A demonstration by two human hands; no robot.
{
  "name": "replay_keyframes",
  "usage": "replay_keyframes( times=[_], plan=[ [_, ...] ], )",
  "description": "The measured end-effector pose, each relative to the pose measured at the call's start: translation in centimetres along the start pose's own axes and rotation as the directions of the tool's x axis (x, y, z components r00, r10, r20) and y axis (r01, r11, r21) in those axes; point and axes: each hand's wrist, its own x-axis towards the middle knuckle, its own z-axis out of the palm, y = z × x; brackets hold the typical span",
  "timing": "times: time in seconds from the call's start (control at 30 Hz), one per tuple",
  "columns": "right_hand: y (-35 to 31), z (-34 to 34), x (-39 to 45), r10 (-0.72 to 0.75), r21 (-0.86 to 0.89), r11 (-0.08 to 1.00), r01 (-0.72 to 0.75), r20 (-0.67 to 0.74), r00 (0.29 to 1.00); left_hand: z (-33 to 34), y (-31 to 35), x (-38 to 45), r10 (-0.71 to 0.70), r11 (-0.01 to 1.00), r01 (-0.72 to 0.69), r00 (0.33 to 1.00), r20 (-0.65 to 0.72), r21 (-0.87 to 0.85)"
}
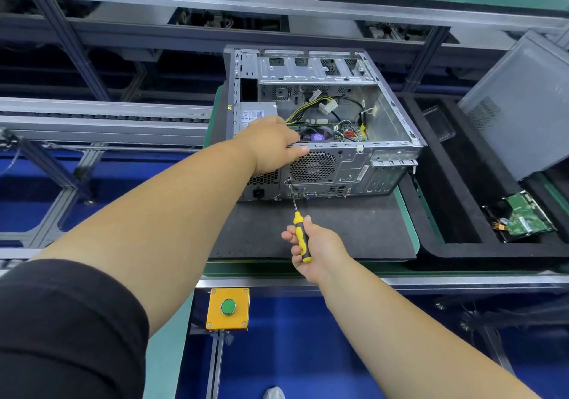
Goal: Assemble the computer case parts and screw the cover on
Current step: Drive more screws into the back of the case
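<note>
The tabletop point(338, 268), edged in green, crosses the middle of the frame and carries a dark mat point(345, 229). On the mat, at upper centre, the computer case point(385, 115) lies on its side with the open face up, showing cables, a circuit board and a power supply point(257, 114); its rear panel with the round fan grille point(312, 167) faces the viewer. At the right edge a grey side cover point(520, 106) leans tilted above a black foam tray point(455, 214), which holds a green circuit board point(526, 217). The left hand point(271, 144) rests on the case's near top edge, its grip closed over the rim. The right hand point(311, 241), lower centre, has its grip wrapped round the yellow-and-black screwdriver point(298, 229), whose tip meets the rear panel just below the fan grille. At the bottom, a yellow box with a green button point(228, 308) hangs under the tabletop.
</note>
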Motion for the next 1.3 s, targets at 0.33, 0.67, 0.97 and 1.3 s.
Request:
replay_keyframes(
  times=[0.33, 0.67, 0.97, 1.3],
  plan=[
    [0.39, 0.07, -0.32, -0.032, 0.056, 0.998, 0.034, -0.034, 0.999, -0.02, -0.08, -0.02, -0.004, 1.0, 0.004, 1.0, -0.007, -0.004],
    [-0.07, 0.18, -0.11, 0.014, 0.152, 0.988, -0.022, 0.052, 0.999, 0.11, -0.11, 0.1, 0.015, 1.0, -0.015, 1.0, -0.018, 0.014],
    [-0.14, 0.2, -0.06, -0.004, -0.027, 1.0, 0.005, 0.02, 1.0, 0.05, -0.06, 0.0, -0.009, 1.0, 0.009, 1.0, -0.006, 0.004],
    [-0.27, 0.19, -0.31, -0.023, 0.014, 1.0, 0.023, -0.018, 1.0, -0.05, 0.01, -0.08, -0.008, 1.0, 0.008, 1.0, -0.014, 0.011]
  ],
)
